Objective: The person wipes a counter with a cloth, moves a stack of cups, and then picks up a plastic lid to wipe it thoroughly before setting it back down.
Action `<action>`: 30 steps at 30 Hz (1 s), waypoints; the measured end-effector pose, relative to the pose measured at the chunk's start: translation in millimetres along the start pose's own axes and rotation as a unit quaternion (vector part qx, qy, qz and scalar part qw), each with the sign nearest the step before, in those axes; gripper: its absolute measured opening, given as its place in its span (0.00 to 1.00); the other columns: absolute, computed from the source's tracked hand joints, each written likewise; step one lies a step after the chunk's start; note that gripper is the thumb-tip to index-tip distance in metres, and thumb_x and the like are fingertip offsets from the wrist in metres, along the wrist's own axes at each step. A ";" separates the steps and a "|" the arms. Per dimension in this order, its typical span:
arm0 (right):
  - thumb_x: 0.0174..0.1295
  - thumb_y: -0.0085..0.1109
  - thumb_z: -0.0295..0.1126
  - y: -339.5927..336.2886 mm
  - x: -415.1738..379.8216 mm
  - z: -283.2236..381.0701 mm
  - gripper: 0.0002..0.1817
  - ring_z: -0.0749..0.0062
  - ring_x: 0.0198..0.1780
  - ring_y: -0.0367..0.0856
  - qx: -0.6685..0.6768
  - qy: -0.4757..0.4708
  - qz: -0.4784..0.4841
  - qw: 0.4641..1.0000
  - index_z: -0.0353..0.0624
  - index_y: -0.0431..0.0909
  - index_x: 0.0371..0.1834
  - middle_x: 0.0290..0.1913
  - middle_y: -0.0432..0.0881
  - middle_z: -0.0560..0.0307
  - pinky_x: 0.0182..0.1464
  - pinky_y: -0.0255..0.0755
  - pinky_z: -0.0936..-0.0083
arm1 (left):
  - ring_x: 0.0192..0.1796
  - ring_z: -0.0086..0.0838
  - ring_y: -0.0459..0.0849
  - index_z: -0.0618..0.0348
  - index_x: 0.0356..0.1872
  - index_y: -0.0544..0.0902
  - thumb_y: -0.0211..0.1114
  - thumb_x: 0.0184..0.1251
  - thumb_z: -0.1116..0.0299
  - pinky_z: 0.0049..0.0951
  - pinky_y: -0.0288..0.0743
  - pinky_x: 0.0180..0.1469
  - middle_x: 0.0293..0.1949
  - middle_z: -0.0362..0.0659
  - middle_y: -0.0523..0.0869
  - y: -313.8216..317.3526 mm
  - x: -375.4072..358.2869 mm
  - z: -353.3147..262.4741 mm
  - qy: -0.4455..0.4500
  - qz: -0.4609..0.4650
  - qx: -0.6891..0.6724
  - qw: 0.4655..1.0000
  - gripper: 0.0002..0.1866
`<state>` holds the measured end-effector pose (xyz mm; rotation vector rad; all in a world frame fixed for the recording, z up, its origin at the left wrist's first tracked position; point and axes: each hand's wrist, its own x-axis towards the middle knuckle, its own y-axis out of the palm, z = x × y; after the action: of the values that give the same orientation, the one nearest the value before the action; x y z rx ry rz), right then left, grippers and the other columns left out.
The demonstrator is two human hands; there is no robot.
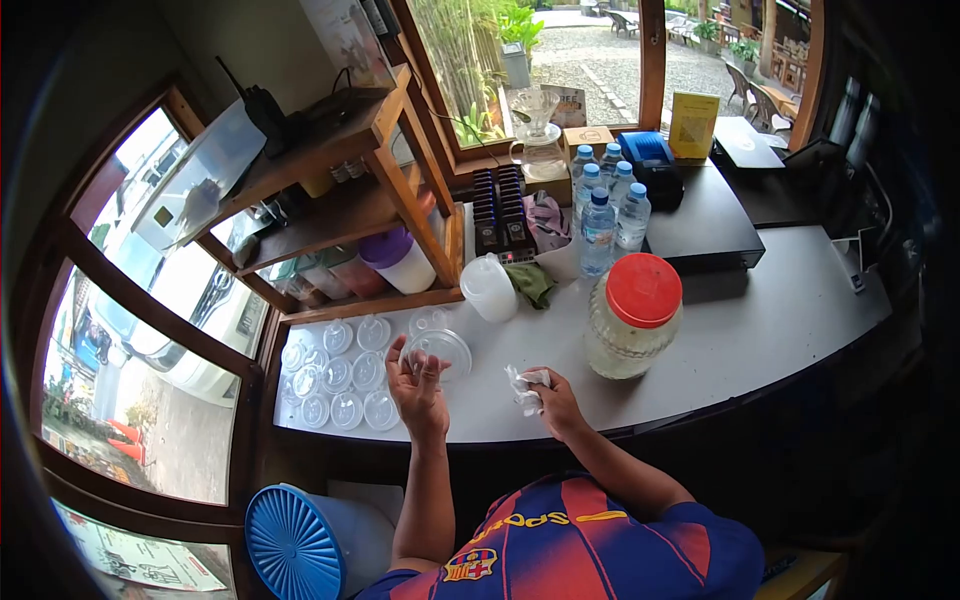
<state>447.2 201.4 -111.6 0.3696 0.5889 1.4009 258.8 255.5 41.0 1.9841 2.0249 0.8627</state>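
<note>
My left hand (419,392) is raised over the front of the counter, its fingers bent around the near edge of a clear round plastic lid (447,352). Part of that grip is hidden. In my right hand (556,402) is a crumpled white tissue (526,388), pinched between thumb and fingers, a short way right of the lid. Several smaller clear dome lids (338,375) lie in rows to the left of my left hand. A big clear jar with a red cap (643,292) stands beyond my right hand.
On the white counter (740,330) stand a translucent white tub (489,288), a green cloth (531,284), several water bottles (598,232) and a black cash drawer (704,222). A wooden shelf (385,130) rises at left. Below sits a bin with a blue lid (296,543).
</note>
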 end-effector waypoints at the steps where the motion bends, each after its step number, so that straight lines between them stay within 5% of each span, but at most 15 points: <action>1: 0.73 0.50 0.27 15.1 -3.1 7.6 0.14 0.70 0.50 0.82 0.050 -0.001 0.019 0.999 0.38 0.74 0.59 0.51 0.80 0.54 0.53 0.79 0.68 | 0.39 0.20 0.79 0.60 0.70 0.64 0.72 0.67 0.76 0.27 0.79 0.49 0.39 0.35 0.76 -4.0 -3.9 -7.2 0.003 0.000 0.001 1.000 0.34; 6: 0.75 0.49 0.36 113.8 -28.1 58.1 0.20 0.65 0.57 0.83 0.265 -0.008 0.118 0.957 0.31 0.74 0.62 0.60 0.80 0.50 0.59 0.77 0.68 | 0.39 0.20 0.79 0.59 0.70 0.64 0.72 0.66 0.77 0.29 0.80 0.48 0.39 0.36 0.75 -24.4 -25.9 -39.5 0.009 -0.005 0.013 1.000 0.34; 11: 0.75 0.57 0.30 176.8 -56.2 57.8 0.19 0.71 0.54 0.83 0.160 0.027 0.190 0.968 0.31 0.74 0.63 0.55 0.83 0.51 0.55 0.77 0.75 | 0.41 0.17 0.76 0.61 0.69 0.64 0.70 0.68 0.79 0.20 0.75 0.50 0.39 0.36 0.75 -55.4 -47.7 -67.6 0.028 -0.042 0.029 0.998 0.32; 15: 0.70 0.60 0.26 195.1 -74.8 25.8 0.14 0.79 0.43 0.82 0.129 0.012 0.143 0.981 0.33 0.76 0.55 0.43 0.82 0.58 0.49 0.78 0.79 | 0.39 0.17 0.76 0.61 0.69 0.64 0.68 0.68 0.80 0.18 0.75 0.45 0.39 0.36 0.75 -68.2 -67.3 -90.4 0.009 -0.052 0.043 0.998 0.31; 18: 0.68 0.61 0.25 195.8 -88.4 22.0 0.15 0.81 0.38 0.82 -0.124 -0.095 0.130 0.979 0.33 0.77 0.56 0.40 0.83 0.60 0.43 0.78 0.81 | 0.38 0.18 0.77 0.61 0.68 0.65 0.68 0.68 0.79 0.19 0.76 0.44 0.39 0.37 0.76 -81.4 -82.5 -99.3 -0.015 -0.032 0.039 0.999 0.30; 25: 0.68 0.64 0.31 195.1 -113.7 31.2 0.10 0.88 0.33 0.76 -0.204 -0.081 0.043 0.975 0.33 0.83 0.36 0.30 0.82 0.65 0.35 0.70 0.87 | 0.39 0.18 0.80 0.60 0.68 0.66 0.69 0.68 0.75 0.19 0.76 0.41 0.39 0.39 0.80 -107.7 -119.3 -105.0 -0.098 0.066 0.090 0.989 0.30; 28: 0.72 0.62 0.32 197.4 -114.7 34.8 0.11 0.88 0.33 0.76 -0.216 -0.162 -0.009 0.963 0.33 0.83 0.39 0.32 0.83 0.66 0.34 0.70 0.86 | 0.33 0.19 0.78 0.60 0.68 0.64 0.69 0.69 0.74 0.19 0.74 0.33 0.37 0.39 0.80 -112.0 -140.0 -102.0 -0.103 0.089 0.076 0.988 0.31; 30: 0.74 0.59 0.33 191.8 -124.8 37.6 0.11 0.86 0.35 0.79 -0.108 -0.152 -0.017 0.982 0.34 0.83 0.42 0.35 0.84 0.64 0.36 0.73 0.85 | 0.31 0.20 0.78 0.60 0.69 0.63 0.69 0.69 0.74 0.19 0.74 0.31 0.36 0.39 0.80 -115.8 -147.8 -105.1 -0.144 0.054 -0.001 0.988 0.31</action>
<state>306.6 110.6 48.9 0.3882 0.1889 1.3284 120.3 91.4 28.1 2.0939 1.7701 0.5576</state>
